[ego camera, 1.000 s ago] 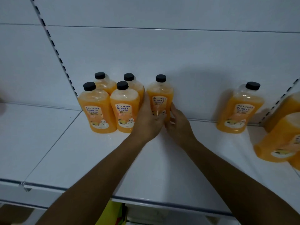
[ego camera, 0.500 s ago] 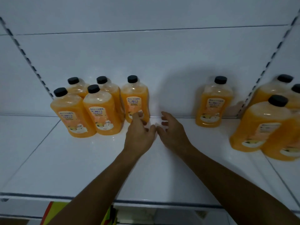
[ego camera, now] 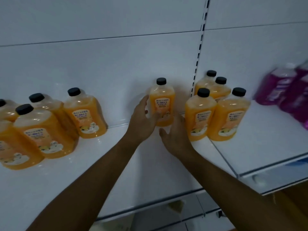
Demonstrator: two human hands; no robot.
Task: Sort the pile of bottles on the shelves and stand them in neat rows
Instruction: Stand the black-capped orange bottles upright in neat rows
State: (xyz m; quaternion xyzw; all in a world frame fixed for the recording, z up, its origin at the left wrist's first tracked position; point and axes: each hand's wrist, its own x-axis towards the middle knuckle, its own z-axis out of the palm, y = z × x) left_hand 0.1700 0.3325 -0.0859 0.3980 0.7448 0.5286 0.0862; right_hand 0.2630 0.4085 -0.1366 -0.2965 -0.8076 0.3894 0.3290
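Note:
One orange juice bottle (ego camera: 162,100) with a black cap stands alone at the back of the white shelf (ego camera: 146,169). My left hand (ego camera: 141,120) reaches its left side with fingers spread, and the thumb touches the label. My right hand (ego camera: 175,135) lies low by the bottle's right base, fingers relaxed. Several matching orange bottles (ego camera: 41,130) stand grouped on the left, the nearest (ego camera: 85,114) against the back. Several more orange bottles (ego camera: 215,114) stand in a tight cluster to the right.
A slotted upright (ego camera: 198,64) splits the back panel between the two shelf sections. Blurred purple bottles (ego camera: 283,87) stand at the far right on the neighbouring shelf (ego camera: 266,144). Bare shelf lies in front of the lone bottle, down to the front edge.
My view swung right. Both hands let go of the bottle beside the left group and moved across to the lone bottle near the upright.

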